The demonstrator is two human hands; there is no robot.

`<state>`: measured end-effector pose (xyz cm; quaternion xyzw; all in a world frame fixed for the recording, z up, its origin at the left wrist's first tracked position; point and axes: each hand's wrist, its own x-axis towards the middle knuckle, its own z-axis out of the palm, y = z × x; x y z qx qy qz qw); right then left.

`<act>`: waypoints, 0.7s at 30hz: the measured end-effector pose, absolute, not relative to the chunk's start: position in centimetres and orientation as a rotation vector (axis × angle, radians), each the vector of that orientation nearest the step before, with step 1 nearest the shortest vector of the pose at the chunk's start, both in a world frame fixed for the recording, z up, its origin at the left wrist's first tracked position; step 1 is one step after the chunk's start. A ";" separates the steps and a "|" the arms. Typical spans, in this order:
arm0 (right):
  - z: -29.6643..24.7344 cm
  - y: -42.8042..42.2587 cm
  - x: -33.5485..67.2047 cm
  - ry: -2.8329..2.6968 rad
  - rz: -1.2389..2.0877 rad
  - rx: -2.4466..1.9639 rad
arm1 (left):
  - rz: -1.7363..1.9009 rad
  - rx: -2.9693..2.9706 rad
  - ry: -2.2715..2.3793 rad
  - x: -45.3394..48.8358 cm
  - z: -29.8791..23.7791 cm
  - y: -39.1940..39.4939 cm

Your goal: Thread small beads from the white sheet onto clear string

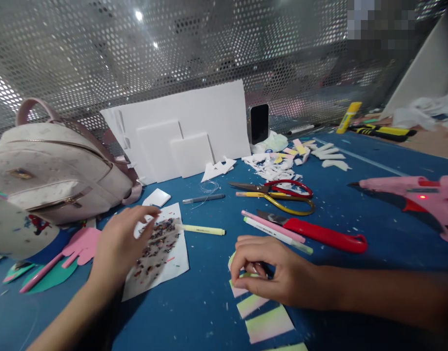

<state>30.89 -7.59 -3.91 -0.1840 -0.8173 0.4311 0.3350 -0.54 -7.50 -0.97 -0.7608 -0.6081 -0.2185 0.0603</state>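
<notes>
My left hand (122, 241) hovers over a white sheet (161, 263) strewn with tiny coloured bits, fingers curled with the tips close together above the pile; I cannot make out whether they pinch anything. My right hand (273, 273) rests on the blue table (209, 312), fingers curled down onto a row of pale green-and-pink paper pieces (268, 321). A small dark thing shows under its fingertips, too hidden to name. A pale yellow pen (202, 229) lies between the hands.
A pink backpack (51, 170) stands at the left. White foam boards (183, 131) lean on the perforated wall beside a phone (259, 123). Scissors (278, 195), a red-handled knife (315, 233), pens and paper scraps lie mid-table. A pink glue gun (417, 200) sits right.
</notes>
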 end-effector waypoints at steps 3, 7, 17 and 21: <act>-3.9 -7.6 30.9 -2.137 1.118 -0.464 | -0.644 -2.219 -2.169 -4.0 -1.1 -5.6; -4.2 -7.6 30.8 -2.128 1.103 -0.450 | -0.609 -2.271 -2.153 -4.9 -1.9 -5.2; -4.1 -7.6 30.8 -2.117 1.133 -0.433 | -0.467 -2.390 -1.985 -3.7 -2.7 -5.0; -4.1 -7.6 30.8 -2.128 1.132 -0.433 | -0.484 -2.381 -1.997 -3.7 -2.8 -4.8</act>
